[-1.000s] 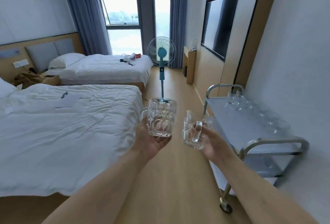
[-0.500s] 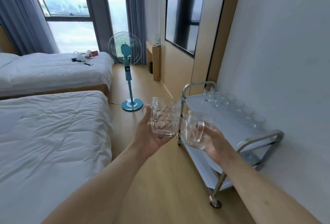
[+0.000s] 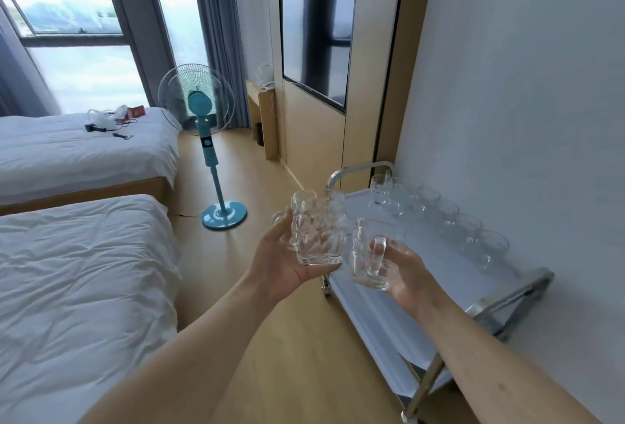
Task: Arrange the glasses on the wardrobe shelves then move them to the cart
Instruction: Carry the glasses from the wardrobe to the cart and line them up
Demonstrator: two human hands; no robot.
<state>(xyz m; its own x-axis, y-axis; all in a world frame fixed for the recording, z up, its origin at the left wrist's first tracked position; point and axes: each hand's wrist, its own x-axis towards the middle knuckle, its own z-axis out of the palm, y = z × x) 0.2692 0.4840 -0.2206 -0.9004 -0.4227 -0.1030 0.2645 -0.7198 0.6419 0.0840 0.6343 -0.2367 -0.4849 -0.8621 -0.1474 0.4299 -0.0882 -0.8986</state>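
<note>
A strip of bare wooden floor (image 3: pixel 270 339) runs between the near bed (image 3: pixel 84 288) and the cart (image 3: pixel 517 291), which stands against the wall. The left hand (image 3: pixel 284 263) cups a dimpled mug (image 3: pixel 318 227) upright from below, fingers curled round its base. The right hand (image 3: pixel 402 276) grips a second mug (image 3: pixel 368 254) tilted, handle toward the camera. Both hang at the cart's near-left edge. Along its wall side stands a row of glasses (image 3: pixel 436 210). Farther off, a teal fan (image 3: pixel 209 153) stands on the floor

To your left two white-sheeted beds (image 3: pixel 77 288), a teal standing fan (image 3: pixel 203 112), ahead a wall-mounted black TV (image 3: pixel 314 34), grey curtains (image 3: pixel 216 28).
</note>
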